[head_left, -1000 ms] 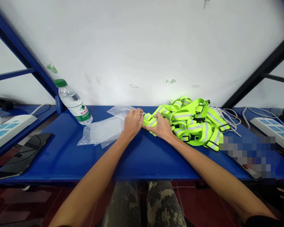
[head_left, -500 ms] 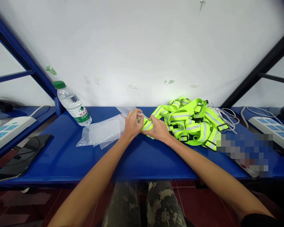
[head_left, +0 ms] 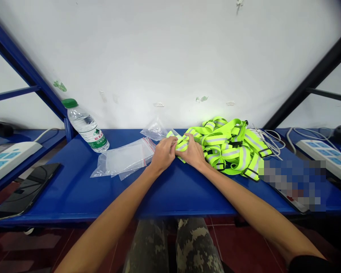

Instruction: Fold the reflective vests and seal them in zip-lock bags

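Note:
Between my two hands is a folded neon-yellow reflective strap (head_left: pixel 183 145) with a silver stripe. My left hand (head_left: pixel 164 152) pinches its near left end, the fingertips partly hidden behind the hand. My right hand (head_left: pixel 193 152) grips the strap from the right, thumb pressed on it and forefinger raised over the top. Just right of my right hand lies a tangled heap of similar reflective straps (head_left: pixel 230 146) with black buckles. Flat clear zip bags (head_left: pixel 125 158) lie to the left of my left hand, and another crumpled clear bag (head_left: pixel 156 129) sits behind it.
A water bottle (head_left: pixel 86 127) with a green cap stands at the back left of the blue table (head_left: pixel 182 193). A black phone (head_left: pixel 27 189) lies at the left edge. White cables (head_left: pixel 272 142) and a blurred-out flat object (head_left: pixel 295 185) are on the right. Power strips flank both sides.
Both hands have shifted slightly right, the left one more, with the strap between them. More of the zip bags and the crumpled bag behind my left hand now shows.

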{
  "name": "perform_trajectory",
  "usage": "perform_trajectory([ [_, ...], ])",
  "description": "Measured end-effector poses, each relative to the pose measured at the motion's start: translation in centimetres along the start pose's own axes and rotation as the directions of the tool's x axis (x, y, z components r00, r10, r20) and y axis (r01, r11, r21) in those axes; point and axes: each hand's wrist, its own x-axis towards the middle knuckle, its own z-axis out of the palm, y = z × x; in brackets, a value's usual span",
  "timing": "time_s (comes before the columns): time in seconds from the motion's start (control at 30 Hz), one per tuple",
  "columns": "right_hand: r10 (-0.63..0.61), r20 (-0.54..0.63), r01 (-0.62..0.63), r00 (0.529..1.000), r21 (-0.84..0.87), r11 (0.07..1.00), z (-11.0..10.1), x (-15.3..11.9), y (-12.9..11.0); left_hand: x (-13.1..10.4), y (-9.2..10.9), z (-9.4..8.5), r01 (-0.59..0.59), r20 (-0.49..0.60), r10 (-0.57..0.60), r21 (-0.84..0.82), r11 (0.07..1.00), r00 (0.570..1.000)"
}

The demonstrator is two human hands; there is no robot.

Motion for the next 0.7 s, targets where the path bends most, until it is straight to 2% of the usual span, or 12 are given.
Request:
perform_trajectory([
  [0.23,0.032,-0.047,-0.028,0.998,0.093,0.995,0.1,0.3,0.5,0.1,0.3,-0.1,-0.052,-0.042,0.053,0.022,0.998,0.998],
  [0.43,0.114,-0.098,-0.090,0.989,0.222,0.971,-0.2,1.0,1.1,-0.1,-0.2,-0.3,-0.044,0.062,0.047,-0.038,0.998,0.997],
  [0.7,0.109,-0.057,-0.092,0.992,0.242,0.966,-0.2,0.7,1.1,-0.1,-1.4,-0.1,-0.056,0.067,0.054,0.027,0.998,0.996],
])
